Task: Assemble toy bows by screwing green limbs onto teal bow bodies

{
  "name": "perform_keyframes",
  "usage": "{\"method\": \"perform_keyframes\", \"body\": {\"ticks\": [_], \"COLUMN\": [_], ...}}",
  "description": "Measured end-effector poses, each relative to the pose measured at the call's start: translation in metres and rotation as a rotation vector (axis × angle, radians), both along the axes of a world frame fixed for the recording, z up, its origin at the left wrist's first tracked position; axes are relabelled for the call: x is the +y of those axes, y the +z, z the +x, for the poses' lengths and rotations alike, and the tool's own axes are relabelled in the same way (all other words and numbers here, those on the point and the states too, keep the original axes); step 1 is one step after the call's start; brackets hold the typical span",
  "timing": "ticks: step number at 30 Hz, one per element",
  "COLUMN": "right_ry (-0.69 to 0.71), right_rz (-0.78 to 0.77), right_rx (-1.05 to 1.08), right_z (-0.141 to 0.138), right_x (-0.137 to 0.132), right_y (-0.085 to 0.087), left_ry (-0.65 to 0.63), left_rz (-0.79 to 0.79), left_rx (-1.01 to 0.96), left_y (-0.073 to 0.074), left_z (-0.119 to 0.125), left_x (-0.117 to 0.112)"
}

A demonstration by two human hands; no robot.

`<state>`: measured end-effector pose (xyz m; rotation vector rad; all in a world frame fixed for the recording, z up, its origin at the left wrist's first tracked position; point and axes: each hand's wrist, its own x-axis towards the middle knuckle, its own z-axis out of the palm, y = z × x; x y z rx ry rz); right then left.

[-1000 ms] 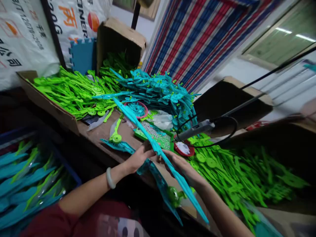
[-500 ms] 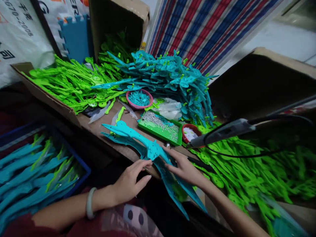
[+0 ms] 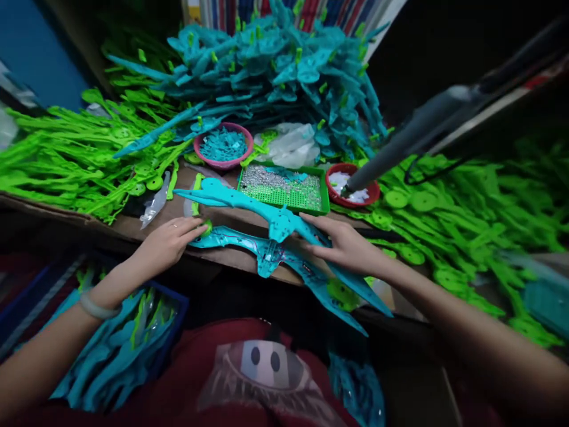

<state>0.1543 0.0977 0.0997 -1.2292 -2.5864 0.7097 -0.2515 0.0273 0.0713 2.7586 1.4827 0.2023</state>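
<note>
**Hands on two teal blades at the front of the surface**

Looking down at a brown surface [image 3: 133, 226] packed with plastic parts. Two long teal blades [image 3: 249, 204] lying crossed near the front edge, tips poking out past it toward the body. Right hand [image 3: 349, 249] laid over the spot where they cross, fingers [image 3: 317, 222] stretched out and loose, pressing down rather than clenched around anything. Left hand [image 3: 162, 244] off to the side, pale bracelet [image 3: 95, 306] on the wrist, fingers [image 3: 189, 224] straight, tips touching a small green disc [image 3: 207, 227] at the end of the lower blade. Can't tell if actually pinching it or just resting there. Right behind the blades: green tray [image 3: 284, 200] of tiny screws, pink bowl [image 3: 224, 166] of teal bits, red bowl [image 3: 331, 175]. Grey power screwdriver [image 3: 413, 139] hanging with its tip over the red bowl. Heaps of green parts [image 3: 66, 160] on both sides, teal heap [image 3: 275, 65] at the back. Blue crate [image 3: 175, 299] of teal pieces down under the left arm.
</note>
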Motion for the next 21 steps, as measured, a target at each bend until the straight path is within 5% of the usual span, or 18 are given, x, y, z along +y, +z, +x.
{"method": "perform_keyframes", "body": {"ticks": [12, 16, 21], "right_ry": [-0.003, 0.012, 0.043], "right_rz": [-0.043, -0.026, -0.006], "right_rx": [0.010, 0.020, 0.013], "right_z": [0.018, 0.028, 0.016], "right_x": [-0.011, -0.023, -0.035], "right_y": [0.001, 0.005, 0.000], "left_ry": [-0.044, 0.075, 0.378], "left_rz": [-0.108, -0.025, 0.302], "left_rx": [0.259, 0.024, -0.341], "left_y": [0.017, 0.008, 0.004], "left_z": [0.024, 0.019, 0.012], "left_x": [0.016, 0.001, -0.033]}}
